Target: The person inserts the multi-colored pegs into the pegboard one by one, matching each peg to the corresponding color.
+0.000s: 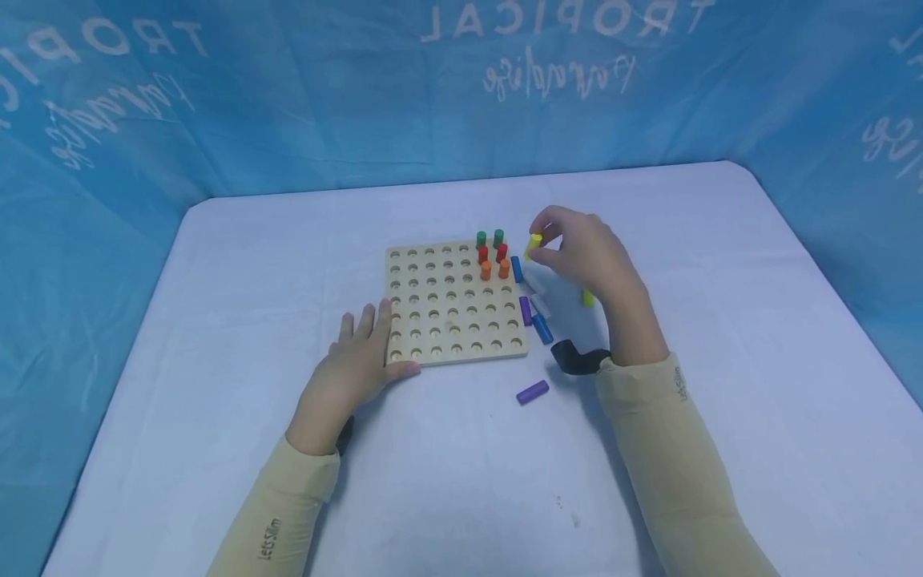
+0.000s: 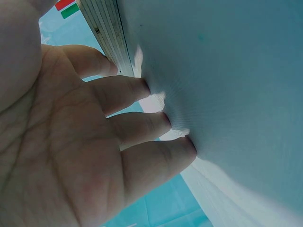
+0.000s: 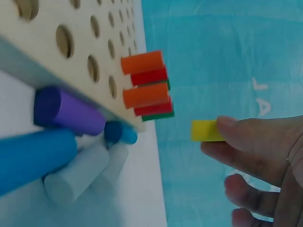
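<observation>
A square wooden pegboard (image 1: 442, 320) with rows of round holes lies on the table. My left hand (image 1: 351, 365) lies at its near left corner, fingers extended, the index finger and thumb touching its edges. My right hand (image 1: 587, 248) pinches a yellow peg (image 3: 203, 130) between thumb and index finger, above the table just right of the board's back right corner. Two green pegs (image 1: 498, 238), two red pegs (image 1: 501, 253) and two orange pegs (image 3: 146, 95) stand upright in paired holes at that corner.
Along the board's right side lie blue pegs (image 1: 542, 328), white pegs (image 3: 78, 172) and a purple peg (image 1: 525, 311). Another purple peg (image 1: 533, 392) lies nearer the front. A second yellow peg (image 1: 588, 298) is partly hidden by my right wrist. Blue printed cloth (image 1: 360, 96) hangs behind the table.
</observation>
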`<state>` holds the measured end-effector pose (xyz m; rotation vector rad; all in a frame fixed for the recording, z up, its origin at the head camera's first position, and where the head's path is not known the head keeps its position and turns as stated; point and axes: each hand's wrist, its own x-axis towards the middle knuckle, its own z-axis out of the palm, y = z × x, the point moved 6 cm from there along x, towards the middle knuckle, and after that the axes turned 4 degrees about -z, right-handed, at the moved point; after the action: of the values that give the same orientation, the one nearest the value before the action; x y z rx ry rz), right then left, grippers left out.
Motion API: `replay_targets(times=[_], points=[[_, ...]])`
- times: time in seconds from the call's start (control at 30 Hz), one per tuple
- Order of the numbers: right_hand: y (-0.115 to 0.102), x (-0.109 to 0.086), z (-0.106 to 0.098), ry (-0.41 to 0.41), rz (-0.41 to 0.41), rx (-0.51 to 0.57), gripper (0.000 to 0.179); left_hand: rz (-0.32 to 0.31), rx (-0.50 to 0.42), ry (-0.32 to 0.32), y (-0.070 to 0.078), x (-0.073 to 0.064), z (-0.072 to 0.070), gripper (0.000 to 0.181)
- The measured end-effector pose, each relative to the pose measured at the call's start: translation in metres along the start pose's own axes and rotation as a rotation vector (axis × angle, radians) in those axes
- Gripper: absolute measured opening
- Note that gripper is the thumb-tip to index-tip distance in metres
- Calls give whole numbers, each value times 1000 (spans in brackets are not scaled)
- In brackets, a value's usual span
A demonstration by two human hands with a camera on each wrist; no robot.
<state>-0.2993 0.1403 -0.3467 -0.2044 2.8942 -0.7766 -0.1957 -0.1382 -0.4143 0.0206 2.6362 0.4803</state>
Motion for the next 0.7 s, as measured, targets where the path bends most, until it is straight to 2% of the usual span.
replay_targets(times=[0.27,0.7], points=[[-16,-4,11,-57,-73,-39,25,-4,-9,-4,1,-2,0,101],[-26,-5,28,-118,-69,-99,22,1,1,-2,0,0,0,102]])
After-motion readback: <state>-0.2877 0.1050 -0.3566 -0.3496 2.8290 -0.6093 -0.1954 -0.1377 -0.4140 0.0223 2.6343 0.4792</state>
